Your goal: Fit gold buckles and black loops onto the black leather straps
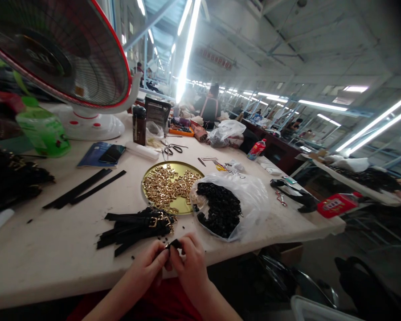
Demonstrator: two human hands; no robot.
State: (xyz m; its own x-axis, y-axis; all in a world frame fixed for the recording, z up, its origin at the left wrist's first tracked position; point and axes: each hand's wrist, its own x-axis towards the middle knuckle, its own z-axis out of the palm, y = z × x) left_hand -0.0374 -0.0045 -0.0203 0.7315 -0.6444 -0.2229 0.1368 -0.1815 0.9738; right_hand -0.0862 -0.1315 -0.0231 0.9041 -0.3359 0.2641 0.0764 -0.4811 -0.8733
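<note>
At the table's front edge my left hand (pixel 153 258) and my right hand (pixel 189 257) meet, fingers pinched together on a short black strap (pixel 175 244) with a bit of gold metal at its left end. My fingers cover most of it. Just beyond, to the left, lies a pile of black straps (pixel 130 229) with gold buckles (pixel 153 220). Behind it a round gold tray (pixel 183 168) carries many small gold buckles (pixel 160 185). To the right, an opened clear plastic bag (pixel 254 196) holds a heap of small black pieces (pixel 220 209).
A large fan (pixel 93 120) stands at the back left beside a green bottle (pixel 43 127). Loose black strips (pixel 83 189), a phone (pixel 112 154) on a blue booklet, and scissors (pixel 173 147) lie farther back. A red bottle (pixel 337 204) rests near the right edge.
</note>
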